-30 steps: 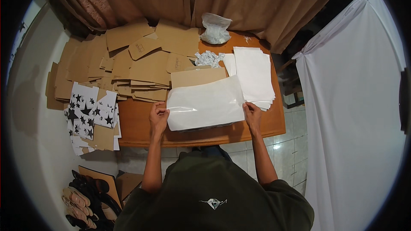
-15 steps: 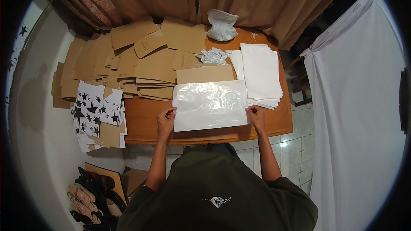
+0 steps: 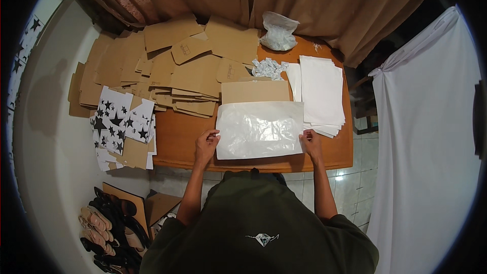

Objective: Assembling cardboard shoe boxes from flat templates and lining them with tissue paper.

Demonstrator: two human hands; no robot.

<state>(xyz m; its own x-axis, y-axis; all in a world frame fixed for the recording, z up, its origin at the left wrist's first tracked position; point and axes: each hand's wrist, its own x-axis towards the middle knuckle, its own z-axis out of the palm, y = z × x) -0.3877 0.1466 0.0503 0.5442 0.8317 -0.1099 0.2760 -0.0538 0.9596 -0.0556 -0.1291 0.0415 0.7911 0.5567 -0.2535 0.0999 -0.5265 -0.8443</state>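
A glossy white sheet stretches between my two hands at the front of the wooden table, its surface wrinkled and catching light. My left hand pinches its left edge with thumb and fingers. On the opposite side, my right hand grips the right edge the same way. Just beyond the sheet lies a flat brown cardboard piece, its near part covered by the sheet. A stack of white sheets sits beyond my right hand.
Flat cardboard pieces pile across the table's left and back. Star-printed white pieces lie at the left corner. Small white packets are heaped near a plastic bag. Shoes stand lower left; a white cloth hangs right.
The whole scene has shifted slightly right in the picture as the view turned. Both hands keep their hold on the sheet, which stays in nearly the same place on the table.
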